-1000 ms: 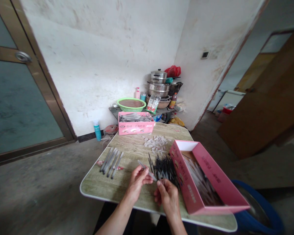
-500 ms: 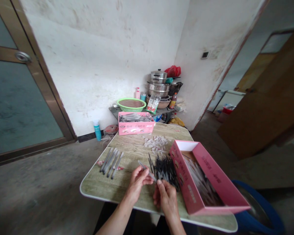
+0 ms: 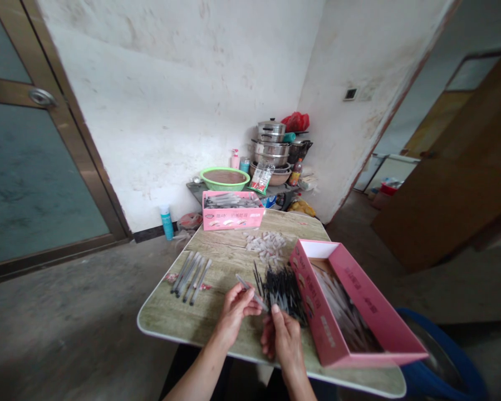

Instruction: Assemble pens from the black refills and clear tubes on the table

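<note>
A translucent grey pen [image 3: 256,298] is pinched between the thumb and fingers of my left hand [image 3: 232,313], slanting down to the right. Close to its lower end is my right hand [image 3: 284,334], its thumb pressed against curled fingers; whatever is between them is too small to make out. Just beyond the hands lies a heap of thin black refills [image 3: 281,287]. Several similar pens [image 3: 191,277] lie side by side on the left of the table [image 3: 217,256]. Farther back is a pile of small whitish plastic pieces [image 3: 266,245].
A long pink box [image 3: 323,317] with pale tubes inside stands at the table's right. Another pink box [image 3: 232,218], full of pens, sits at the far edge. Behind it, a low shelf holds a green basin [image 3: 224,178] and stacked steel pots [image 3: 271,149]. A blue tub [image 3: 463,367] stands right of the table.
My right thumb has shifted slightly up and away from the pen's lower end. The left hand keeps its hold on the pen, almost unmoved.
</note>
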The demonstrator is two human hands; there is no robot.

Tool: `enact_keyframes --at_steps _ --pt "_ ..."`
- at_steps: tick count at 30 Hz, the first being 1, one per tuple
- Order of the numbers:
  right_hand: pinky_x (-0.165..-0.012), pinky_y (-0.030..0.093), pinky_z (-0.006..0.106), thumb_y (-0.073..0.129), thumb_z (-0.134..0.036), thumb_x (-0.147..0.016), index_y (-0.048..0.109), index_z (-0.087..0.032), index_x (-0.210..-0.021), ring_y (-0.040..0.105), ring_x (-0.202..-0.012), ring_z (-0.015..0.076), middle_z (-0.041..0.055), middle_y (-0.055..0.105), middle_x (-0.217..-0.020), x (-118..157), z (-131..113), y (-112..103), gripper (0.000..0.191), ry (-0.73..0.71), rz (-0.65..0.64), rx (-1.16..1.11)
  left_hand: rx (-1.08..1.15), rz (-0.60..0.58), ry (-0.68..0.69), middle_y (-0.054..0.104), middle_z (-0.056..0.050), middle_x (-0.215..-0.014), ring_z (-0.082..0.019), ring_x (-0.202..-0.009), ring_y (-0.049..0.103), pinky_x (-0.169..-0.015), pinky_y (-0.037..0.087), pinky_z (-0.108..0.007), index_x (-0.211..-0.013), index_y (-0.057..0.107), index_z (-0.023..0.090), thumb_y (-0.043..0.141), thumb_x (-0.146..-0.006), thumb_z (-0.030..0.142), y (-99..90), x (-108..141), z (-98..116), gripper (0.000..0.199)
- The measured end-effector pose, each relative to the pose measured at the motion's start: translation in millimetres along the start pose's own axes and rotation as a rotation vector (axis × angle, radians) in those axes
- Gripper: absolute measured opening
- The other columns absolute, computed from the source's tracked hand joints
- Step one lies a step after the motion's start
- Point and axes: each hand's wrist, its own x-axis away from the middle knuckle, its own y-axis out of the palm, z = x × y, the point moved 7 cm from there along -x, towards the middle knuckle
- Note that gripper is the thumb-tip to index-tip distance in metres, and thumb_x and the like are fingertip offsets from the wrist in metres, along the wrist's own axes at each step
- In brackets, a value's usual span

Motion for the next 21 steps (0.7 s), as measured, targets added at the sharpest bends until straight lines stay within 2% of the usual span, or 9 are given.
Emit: enact_keyframes --at_steps 5,11,13,17,21 --pt "-0.027 0.030 0.016 0.054 -0.062 -0.081 0.053 -0.017 -0.065 0.045 -0.028 0.0090 -0.0024 0.055 -0.040 -0.9 -3.0 -0.4 0.047 -0.055 -0.019 0.001 -0.009 0.015 -0.008 0.071 -0.008 -0.075 -0.017 -0.061 0.067 -0.060 0.055 -0.028 -0.093 0.059 0.013 0.073 -0.070 0.044 -0.1 0.0 -0.4 0.041" --pt "-0.025 0.031 0.017 0.044 -0.068 -0.083 0.058 -0.015 -0.069 0.048 -0.027 0.0115 0.0006 0.057 -0.040 -3.6 7.6 -1.3 0.057 0.047 0.001 -0.098 -0.014 0.001 -0.004 0.071 -0.009 -0.076 -0.017 -0.062 0.067 -0.061 0.056 -0.028 -0.092 0.059 0.013 0.072 -0.071 0.044 0.1 -0.2 -0.7 0.040" --pt "-0.025 0.032 0.017 0.042 -0.069 -0.083 0.058 -0.014 -0.069 0.050 -0.028 0.0120 0.0017 0.058 -0.041 -3.5 9.2 0.5 0.058 0.067 -0.018 -0.131 -0.019 0.001 0.001 0.070 -0.009 -0.076 -0.017 -0.062 0.067 -0.061 0.056 -0.028 -0.093 0.059 0.013 0.071 -0.073 0.043 -0.4 -0.7 -0.4 0.039" --pt "-0.026 0.029 0.015 0.053 -0.063 -0.080 0.056 -0.014 -0.073 0.046 -0.027 0.0087 -0.0006 0.057 -0.042 -2.0 7.6 4.7 0.049 0.033 -0.091 -0.096 -0.026 -0.028 -0.002 0.070 -0.009 -0.077 -0.016 -0.061 0.066 -0.060 0.055 -0.028 -0.093 0.059 0.013 0.070 -0.074 0.042 2.4 1.2 0.8 0.036" --pt "-0.027 0.026 0.016 0.051 -0.062 -0.082 0.055 -0.015 -0.069 0.041 -0.026 0.0072 -0.0015 0.055 -0.040 0.0 7.2 4.1 0.049 0.008 -0.133 -0.026 -0.054 -0.042 -0.018 0.070 -0.009 -0.078 -0.018 -0.064 0.067 -0.060 0.055 -0.029 -0.092 0.061 0.013 0.070 -0.074 0.043 4.9 5.7 0.1 0.036"
